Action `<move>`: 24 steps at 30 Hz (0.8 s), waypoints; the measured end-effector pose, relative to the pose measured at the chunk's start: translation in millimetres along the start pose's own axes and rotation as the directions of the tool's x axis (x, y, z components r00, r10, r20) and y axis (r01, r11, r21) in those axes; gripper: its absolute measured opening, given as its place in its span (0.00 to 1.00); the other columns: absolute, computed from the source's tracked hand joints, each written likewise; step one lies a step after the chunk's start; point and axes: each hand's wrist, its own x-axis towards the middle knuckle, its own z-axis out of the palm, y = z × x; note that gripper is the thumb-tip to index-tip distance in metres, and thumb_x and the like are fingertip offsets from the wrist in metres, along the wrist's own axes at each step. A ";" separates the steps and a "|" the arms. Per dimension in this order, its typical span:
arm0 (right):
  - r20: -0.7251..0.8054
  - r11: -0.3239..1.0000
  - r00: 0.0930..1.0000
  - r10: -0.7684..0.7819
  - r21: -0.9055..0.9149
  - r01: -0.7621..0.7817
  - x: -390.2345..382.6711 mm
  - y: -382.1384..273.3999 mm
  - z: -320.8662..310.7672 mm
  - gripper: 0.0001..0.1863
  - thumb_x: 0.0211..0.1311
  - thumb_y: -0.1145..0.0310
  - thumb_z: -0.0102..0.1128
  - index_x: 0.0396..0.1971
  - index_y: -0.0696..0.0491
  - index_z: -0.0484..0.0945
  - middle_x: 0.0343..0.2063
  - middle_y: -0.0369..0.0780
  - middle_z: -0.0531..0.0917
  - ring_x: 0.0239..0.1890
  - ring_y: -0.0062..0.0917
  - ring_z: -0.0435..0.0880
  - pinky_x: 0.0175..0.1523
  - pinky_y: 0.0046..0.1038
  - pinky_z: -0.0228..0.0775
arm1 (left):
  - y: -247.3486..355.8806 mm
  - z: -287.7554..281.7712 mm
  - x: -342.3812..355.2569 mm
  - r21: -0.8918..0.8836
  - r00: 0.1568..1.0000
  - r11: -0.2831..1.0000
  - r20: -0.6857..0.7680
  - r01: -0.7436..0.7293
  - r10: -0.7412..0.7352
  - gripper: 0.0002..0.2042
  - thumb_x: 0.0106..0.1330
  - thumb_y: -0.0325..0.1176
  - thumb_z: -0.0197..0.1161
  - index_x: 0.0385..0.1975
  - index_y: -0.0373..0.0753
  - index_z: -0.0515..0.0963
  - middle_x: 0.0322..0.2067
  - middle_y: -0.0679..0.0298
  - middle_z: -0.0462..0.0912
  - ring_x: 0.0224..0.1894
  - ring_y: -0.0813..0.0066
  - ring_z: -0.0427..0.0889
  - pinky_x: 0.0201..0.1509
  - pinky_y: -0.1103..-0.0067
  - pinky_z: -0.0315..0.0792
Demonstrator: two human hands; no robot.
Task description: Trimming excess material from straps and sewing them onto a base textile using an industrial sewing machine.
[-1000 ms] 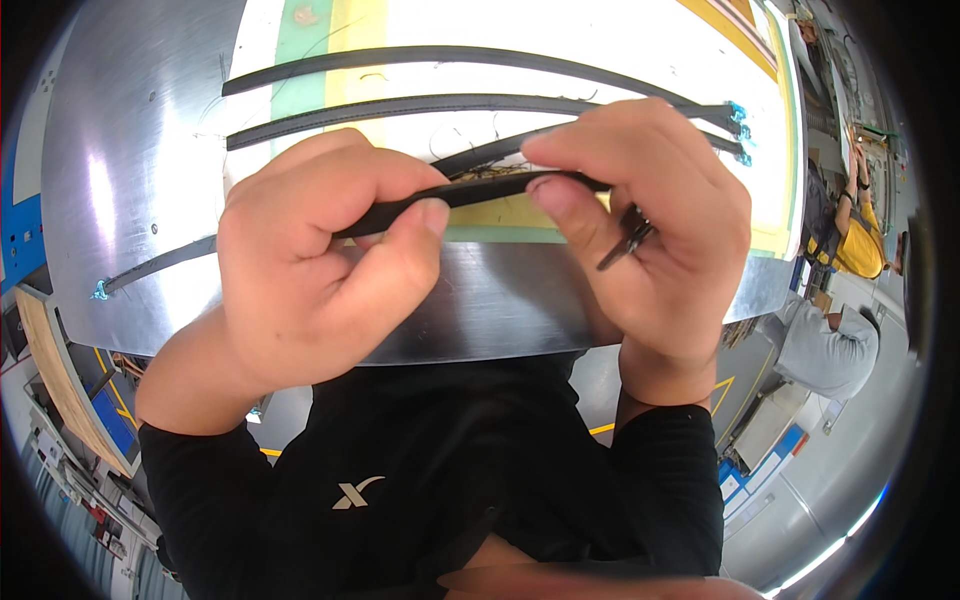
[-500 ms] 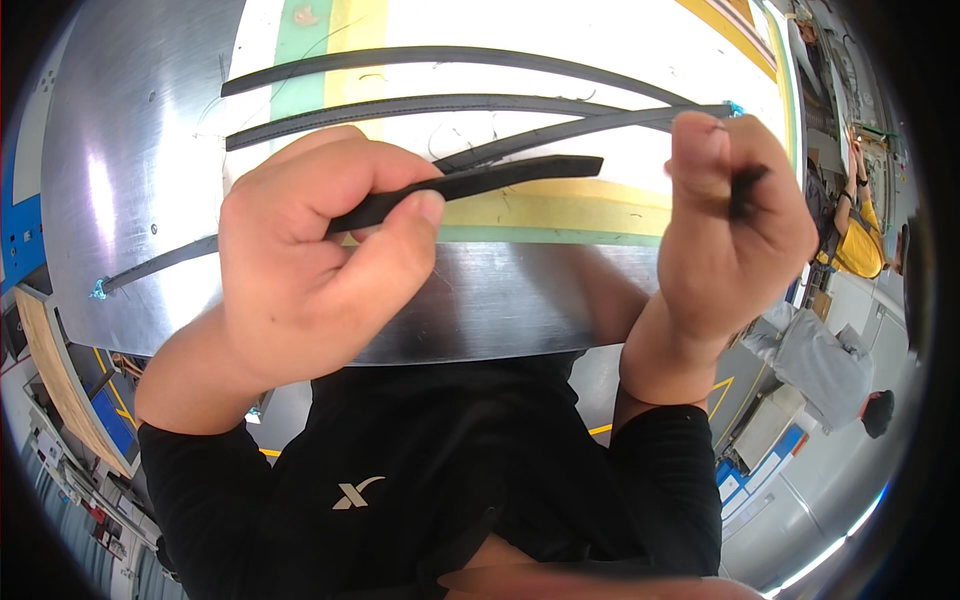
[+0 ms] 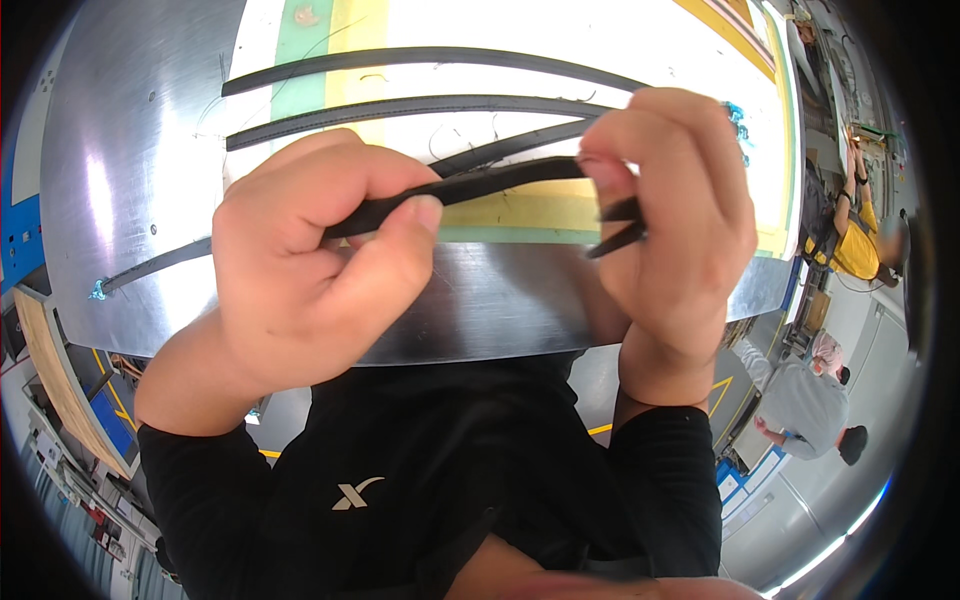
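Note:
My left hand (image 3: 310, 240) is closed round a flat black strap (image 3: 500, 180), pinching it between thumb and forefinger. A length of strap reaches right from that pinch, and its right end meets the fingertips of my right hand (image 3: 680, 200). That hand is curled, with two dark pointed tips of what look like thread snips (image 3: 622, 238) showing below the thumb; the rest is hidden in the palm. Further black straps (image 3: 440, 55) lie behind on the table, some with stitching along them. Another strap length (image 3: 160, 262) runs out left of my left hand to a bluish end.
The metal tabletop (image 3: 130, 130) carries a bright white panel (image 3: 560, 25) edged with yellow and green tape. Loose dark threads lie on it. Bluish bits (image 3: 737, 120) sit at the right. A person in grey (image 3: 805, 400) and one in yellow (image 3: 858, 245) are off to the right.
My right hand has moved left to the strap's right end, and the dark tips now show below its thumb. The left hand has hardly moved. People at right have shifted.

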 end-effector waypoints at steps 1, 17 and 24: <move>-0.046 0.998 0.999 -0.013 -0.060 0.010 -0.6 2.6 -1.0 0.05 0.54 0.80 0.67 0.30 0.57 0.80 0.30 0.42 0.80 0.31 0.29 0.81 0.34 0.26 0.71 | -2.3 -1.8 0.4 0.000 1.000 1.000 0.003 -0.029 0.029 0.04 0.63 0.23 0.63 0.35 0.29 0.80 0.24 0.64 0.75 0.27 0.79 0.72 0.32 0.81 0.63; -0.175 0.956 0.960 0.220 0.237 -0.176 -5.6 8.0 -18.9 0.06 0.61 0.82 0.59 0.24 0.61 0.78 0.35 0.39 0.78 0.27 0.16 0.68 0.32 0.18 0.56 | -5.7 3.6 -4.5 0.457 0.865 0.775 -0.021 -0.438 0.501 0.11 0.57 0.18 0.65 0.40 0.28 0.80 0.24 0.57 0.76 0.21 0.69 0.71 0.25 0.77 0.63; -0.154 0.889 0.903 0.401 0.302 -0.343 0.1 -0.9 -10.6 0.05 0.58 0.84 0.57 0.29 0.60 0.81 0.40 0.40 0.79 0.23 0.13 0.64 0.31 0.18 0.56 | -12.2 1.1 -8.6 0.592 0.733 0.556 0.089 -0.583 0.674 0.16 0.52 0.15 0.66 0.43 0.26 0.80 0.28 0.59 0.75 0.22 0.71 0.70 0.23 0.75 0.62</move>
